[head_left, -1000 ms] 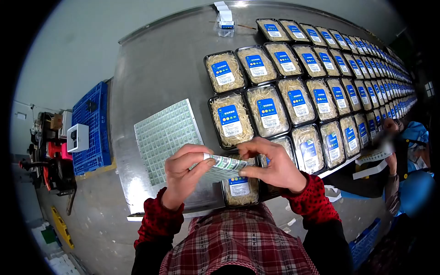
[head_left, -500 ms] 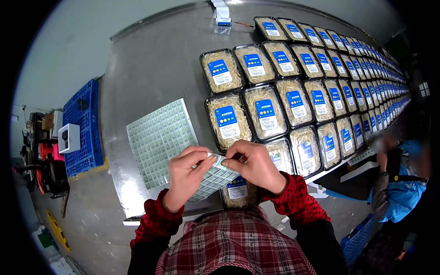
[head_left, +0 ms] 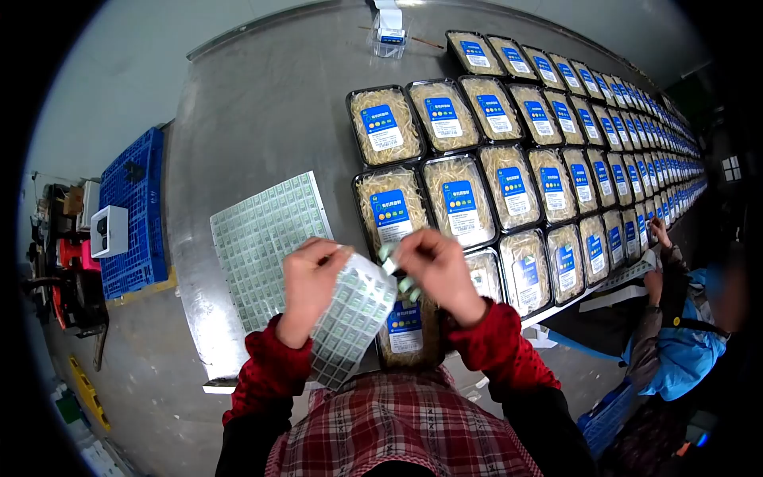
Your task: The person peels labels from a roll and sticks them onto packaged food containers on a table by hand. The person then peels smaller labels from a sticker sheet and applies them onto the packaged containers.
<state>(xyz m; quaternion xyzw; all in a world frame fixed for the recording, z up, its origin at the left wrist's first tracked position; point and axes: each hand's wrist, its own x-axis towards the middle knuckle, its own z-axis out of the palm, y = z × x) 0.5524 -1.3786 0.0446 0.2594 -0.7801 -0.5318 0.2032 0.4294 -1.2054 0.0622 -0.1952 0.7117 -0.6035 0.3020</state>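
Observation:
My left hand [head_left: 311, 288] pinches the upper edge of a sheet of small green-and-white stickers [head_left: 354, 312], which hangs down over the table's front edge. Just right of it, my right hand [head_left: 435, 269] is closed on a peeled strip of stickers [head_left: 392, 266], curled and a little blurred, apart from the sheet. Beneath the hands sits a black tray of pale sprouts with a blue-and-white label [head_left: 405, 327], partly hidden. A second sticker sheet [head_left: 266, 238] lies flat on the table to the left.
Rows of labelled sprout trays [head_left: 461, 203] cover the right side of the metal table [head_left: 262, 103]. A clear container with a label roll [head_left: 389, 40] stands at the back. Blue pallets [head_left: 133, 215] are at the left. At the right, a co-worker in blue [head_left: 675, 350] reaches toward the trays.
My right hand has pulled a strip away from the sheet and moved right. The sheet now hangs more upright from my left hand. The co-worker's hand has reached out to the trays.

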